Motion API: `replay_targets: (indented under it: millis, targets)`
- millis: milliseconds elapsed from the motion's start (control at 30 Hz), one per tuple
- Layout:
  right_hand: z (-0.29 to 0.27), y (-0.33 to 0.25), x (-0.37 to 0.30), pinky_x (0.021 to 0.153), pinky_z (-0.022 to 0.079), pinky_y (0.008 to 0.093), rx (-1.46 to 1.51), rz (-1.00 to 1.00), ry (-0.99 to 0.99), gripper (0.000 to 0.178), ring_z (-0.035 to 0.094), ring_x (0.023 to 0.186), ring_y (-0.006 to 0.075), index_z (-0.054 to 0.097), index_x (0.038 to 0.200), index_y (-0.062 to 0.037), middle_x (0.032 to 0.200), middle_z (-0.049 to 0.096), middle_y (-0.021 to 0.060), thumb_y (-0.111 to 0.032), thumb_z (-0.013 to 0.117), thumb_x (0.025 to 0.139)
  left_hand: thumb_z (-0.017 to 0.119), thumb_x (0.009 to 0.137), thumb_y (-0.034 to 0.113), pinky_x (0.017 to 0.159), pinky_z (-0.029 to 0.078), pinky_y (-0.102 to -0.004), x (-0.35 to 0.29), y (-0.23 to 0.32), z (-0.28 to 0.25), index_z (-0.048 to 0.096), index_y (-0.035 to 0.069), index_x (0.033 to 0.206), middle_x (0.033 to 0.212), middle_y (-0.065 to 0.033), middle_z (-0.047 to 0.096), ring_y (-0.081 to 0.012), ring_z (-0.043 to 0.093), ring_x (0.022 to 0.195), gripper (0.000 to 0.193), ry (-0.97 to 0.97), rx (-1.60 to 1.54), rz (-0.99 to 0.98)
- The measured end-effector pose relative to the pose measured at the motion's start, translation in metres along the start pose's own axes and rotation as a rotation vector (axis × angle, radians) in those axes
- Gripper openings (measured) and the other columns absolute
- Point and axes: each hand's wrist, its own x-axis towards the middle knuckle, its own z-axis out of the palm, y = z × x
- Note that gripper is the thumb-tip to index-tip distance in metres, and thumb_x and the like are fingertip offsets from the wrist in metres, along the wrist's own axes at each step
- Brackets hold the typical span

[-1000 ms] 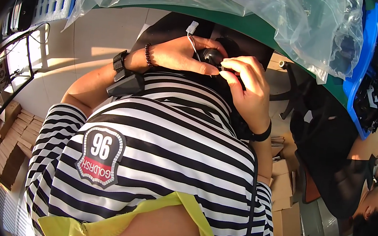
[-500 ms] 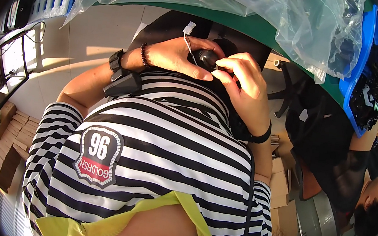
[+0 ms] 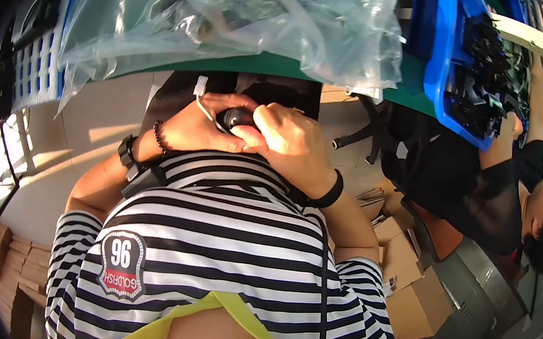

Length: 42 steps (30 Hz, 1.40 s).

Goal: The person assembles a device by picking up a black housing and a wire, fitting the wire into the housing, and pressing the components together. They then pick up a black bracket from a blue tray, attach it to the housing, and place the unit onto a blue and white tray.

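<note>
Black ball (image 3: 233, 119) sits betw. both hands: L hand (image 3: 197, 124) grasping it, R hand (image 3: 291, 146) bunched against it, pinch hidden, can't tell. Slack L grip = poss. drop; loose white wire (image 3: 206, 109) might snag.

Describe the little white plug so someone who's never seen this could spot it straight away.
Find the green table edge below the clear plastic at the top. Just under it, the left hand curls around a glossy black rounded part, with a thin wire sticking out. The white plug tips that wire, its pale blocky shape unlike the round dark part.
</note>
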Motion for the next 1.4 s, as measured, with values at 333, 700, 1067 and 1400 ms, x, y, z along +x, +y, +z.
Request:
replay_targets:
  millis: [333,700,1067,1400]
  targets:
    - [0.000,0.013,0.012,0.055,0.052,0.0376,-0.253,-0.148,0.069,0.023,0.061,0.061,0.0235,0.057,0.082,-0.0065,0.072,0.056,0.0052,-0.025,0.067,0.091,0.086,0.076,0.014,0.096,0.047,-0.0287,0.009,0.006,0.007,0.060,0.001,0.126,0.112,-0.0041,0.066,-0.0118,0.059,0.104,0.058,0.123,-0.047,0.048]
    - [0.004,0.017,0.012,0.061,0.054,0.0421,0.034,-0.114,0.143,0.022,0.064,0.073,0.0282,0.054,0.095,-0.0018,0.074,0.056,0.0100,-0.021,0.064,0.093,0.085,0.078,0.014,0.089,0.050,-0.0278,0.010,0.000,0.001,0.062,0.000,0.119,0.105,-0.0043,0.068,-0.0117,0.061,0.096,0.049,0.253,-0.039,-0.019]
    - [0.004,0.022,-0.005,0.066,0.054,0.0375,-0.026,-0.100,-0.122,0.025,0.065,0.074,0.0285,0.059,0.092,0.0018,0.087,0.061,0.0157,-0.023,0.059,0.095,0.085,0.078,0.018,0.086,0.051,-0.0283,0.009,0.015,0.005,0.062,0.002,0.118,0.100,-0.0040,0.069,-0.0103,0.061,0.093,0.049,0.141,0.277,0.001]
    - [0.010,0.026,-0.006,0.063,0.053,0.0378,0.043,-0.078,-0.023,0.021,0.063,0.072,0.0259,0.059,0.087,-0.0024,0.077,0.056,0.0081,-0.023,0.062,0.092,0.085,0.078,0.017,0.086,0.051,-0.0280,0.012,0.017,0.006,0.062,0.001,0.118,0.099,-0.0039,0.069,-0.0104,0.061,0.093,0.049,0.150,0.163,-0.099]
